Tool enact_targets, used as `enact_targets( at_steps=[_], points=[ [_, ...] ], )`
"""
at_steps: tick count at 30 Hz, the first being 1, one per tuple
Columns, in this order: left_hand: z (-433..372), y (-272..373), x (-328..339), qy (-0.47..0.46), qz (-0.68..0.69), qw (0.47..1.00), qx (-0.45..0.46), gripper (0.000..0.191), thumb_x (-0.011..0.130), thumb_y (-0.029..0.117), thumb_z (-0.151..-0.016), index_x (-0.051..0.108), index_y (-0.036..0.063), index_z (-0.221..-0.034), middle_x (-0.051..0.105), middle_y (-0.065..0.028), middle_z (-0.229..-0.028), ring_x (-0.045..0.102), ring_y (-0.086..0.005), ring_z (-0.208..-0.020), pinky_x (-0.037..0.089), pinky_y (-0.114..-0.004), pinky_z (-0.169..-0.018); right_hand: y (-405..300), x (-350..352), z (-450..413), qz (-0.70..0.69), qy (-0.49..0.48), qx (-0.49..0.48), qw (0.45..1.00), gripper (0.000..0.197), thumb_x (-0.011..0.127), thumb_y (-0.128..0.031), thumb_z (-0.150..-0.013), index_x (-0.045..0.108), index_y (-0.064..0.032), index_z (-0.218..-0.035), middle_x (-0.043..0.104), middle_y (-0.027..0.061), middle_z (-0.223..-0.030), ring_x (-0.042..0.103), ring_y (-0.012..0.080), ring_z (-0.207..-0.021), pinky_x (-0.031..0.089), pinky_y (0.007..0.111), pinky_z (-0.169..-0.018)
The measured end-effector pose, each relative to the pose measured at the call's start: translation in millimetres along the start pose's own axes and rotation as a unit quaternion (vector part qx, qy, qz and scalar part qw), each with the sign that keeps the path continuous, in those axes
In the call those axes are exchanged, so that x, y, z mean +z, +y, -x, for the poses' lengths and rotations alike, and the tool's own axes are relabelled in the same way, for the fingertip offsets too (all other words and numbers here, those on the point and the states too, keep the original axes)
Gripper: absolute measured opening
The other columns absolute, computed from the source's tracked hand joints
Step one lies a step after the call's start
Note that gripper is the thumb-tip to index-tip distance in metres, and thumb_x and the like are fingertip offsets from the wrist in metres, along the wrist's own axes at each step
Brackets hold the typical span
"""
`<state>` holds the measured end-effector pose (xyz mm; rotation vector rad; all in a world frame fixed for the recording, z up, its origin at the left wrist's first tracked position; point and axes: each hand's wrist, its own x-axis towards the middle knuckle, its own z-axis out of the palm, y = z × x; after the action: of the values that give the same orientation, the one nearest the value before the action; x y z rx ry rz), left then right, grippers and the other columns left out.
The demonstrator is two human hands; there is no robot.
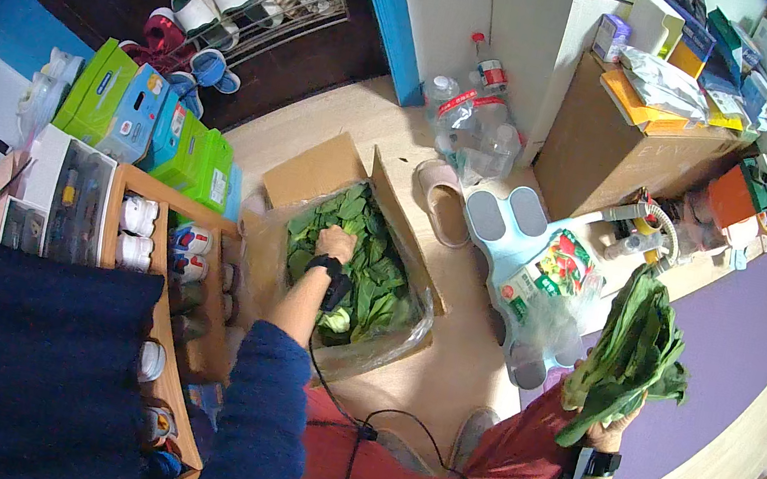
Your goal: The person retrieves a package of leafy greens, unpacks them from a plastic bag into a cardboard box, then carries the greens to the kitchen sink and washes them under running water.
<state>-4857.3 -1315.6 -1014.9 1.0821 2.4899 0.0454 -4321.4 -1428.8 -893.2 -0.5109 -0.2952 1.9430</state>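
My left hand (336,243) reaches into an open cardboard box (319,172) lined with clear plastic. It rests on the leafy green vegetables (377,276) inside, its fingers curled; whether they grip a leaf is hidden. A pale vegetable base (337,319) shows near the box's lower side. Over at the right, my right hand (607,429) holds up a bunch of leafy greens (639,351) by its stem end, above the purple mat. Both wrists wear dark bands with small devices, and black cables run from them across my lap.
A light-blue plastic stand (497,240) carries printed plastic bags (562,265). Beside it lies a pink slipper (444,204). Empty plastic bottles (479,122) stand by the wall. A tall carton (619,149) holds packages. At left are a wooden shoe rack (121,195) and green boxes (101,86).
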Motion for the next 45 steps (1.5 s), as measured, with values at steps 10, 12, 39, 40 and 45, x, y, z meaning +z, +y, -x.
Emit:
enact_targets(
  at_steps=[10,12,39,40,45],
  points=[
    [53,-60,-96,-0.214,0.379,0.900,-0.031,0.037,0.052,0.031,-0.092,0.059,-0.0038,-0.101,0.066,-0.0159,-0.098,0.068,-0.0244,-0.079,0.057,-0.026,-0.069,11,18,-22,0.003,-0.008,0.014,1.000,0.101,0.067,-0.060,-0.074,0.023,-0.0058,-0.147,0.037,0.0208,-0.144,0.042,0.0406,-0.128,0.029,0.064,-0.108],
    [79,-74,-120,-0.257,0.448,0.856,-0.038,0.040,0.052,0.031,-0.093,0.056,-0.0044,-0.111,0.065,-0.0172,-0.103,0.067,-0.0236,-0.081,0.055,-0.026,-0.071,13,19,-27,-0.024,-0.027,0.031,0.999,0.101,0.066,-0.060,-0.075,0.023,-0.0050,-0.147,0.037,0.0210,-0.144,0.041,0.0408,-0.129,0.030,0.063,-0.107],
    [356,72,-101,0.236,0.225,0.854,0.404,0.063,0.073,0.017,-0.076,0.052,0.0078,-0.135,0.054,-0.0150,-0.113,0.051,-0.0334,-0.107,0.041,-0.044,-0.095,157,121,-61,0.099,-0.030,0.074,0.992,0.036,0.057,-0.031,-0.095,0.055,-0.0068,-0.122,0.060,0.0040,-0.119,0.057,0.0162,-0.105,0.047,0.034,-0.093],
    [359,73,-99,0.249,0.193,0.858,0.406,0.063,0.073,0.018,-0.076,0.053,0.0081,-0.134,0.054,-0.0146,-0.112,0.050,-0.0337,-0.108,0.039,-0.045,-0.097,154,118,-60,0.094,-0.025,0.104,0.990,0.041,0.057,-0.038,-0.094,0.055,-0.0079,-0.122,0.060,0.0037,-0.119,0.057,0.0162,-0.106,0.046,0.035,-0.096],
    [360,79,-95,0.201,0.261,0.844,0.424,0.059,0.075,0.021,-0.075,0.051,0.0033,-0.127,0.054,-0.0152,-0.113,0.047,-0.0374,-0.115,0.037,-0.047,-0.102,141,108,-53,-0.025,-0.084,0.116,0.989,0.047,0.061,-0.041,-0.090,0.056,-0.0070,-0.121,0.060,0.0057,-0.120,0.057,0.0188,-0.109,0.043,0.038,-0.100]
  ],
)
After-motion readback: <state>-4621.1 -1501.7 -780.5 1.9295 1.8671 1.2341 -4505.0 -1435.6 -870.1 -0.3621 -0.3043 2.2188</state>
